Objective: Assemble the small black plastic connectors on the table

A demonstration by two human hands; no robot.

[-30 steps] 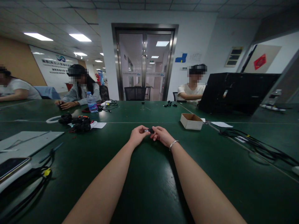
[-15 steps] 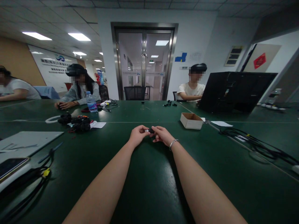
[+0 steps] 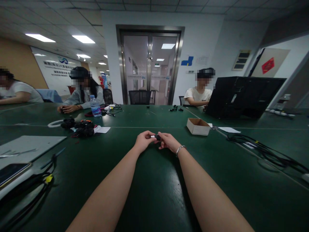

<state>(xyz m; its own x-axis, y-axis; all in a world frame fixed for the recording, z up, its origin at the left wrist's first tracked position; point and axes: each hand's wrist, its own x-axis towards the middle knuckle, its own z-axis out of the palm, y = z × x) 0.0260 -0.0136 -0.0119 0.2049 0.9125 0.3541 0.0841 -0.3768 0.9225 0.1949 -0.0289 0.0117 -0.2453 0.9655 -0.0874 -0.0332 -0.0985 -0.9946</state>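
Observation:
Held between both hands is a small black piece with a silver end [image 3: 157, 137]; it looks like a plug or stick, but its exact kind is too small to tell. My left hand [image 3: 144, 140] pinches the silver end between thumb and fingertips. The black end is gripped by my right hand [image 3: 170, 142], whose wrist wears a silver bracelet. Both hands are closed and hold the piece just above the green table [image 3: 149, 187]. Fingers partly cover it.
An open cardboard box [image 3: 198, 127] stands right of my hands. Black cables [image 3: 267, 151] lie farther right, near a large black monitor [image 3: 246, 96]. To the left are bundled gear [image 3: 83, 128], a water bottle [image 3: 96, 108] and a phone [image 3: 13, 174]. People sit across the table.
The whole view has shifted slightly. Both hands keep their hold on the small piece, and more of its silver end shows between the fingers.

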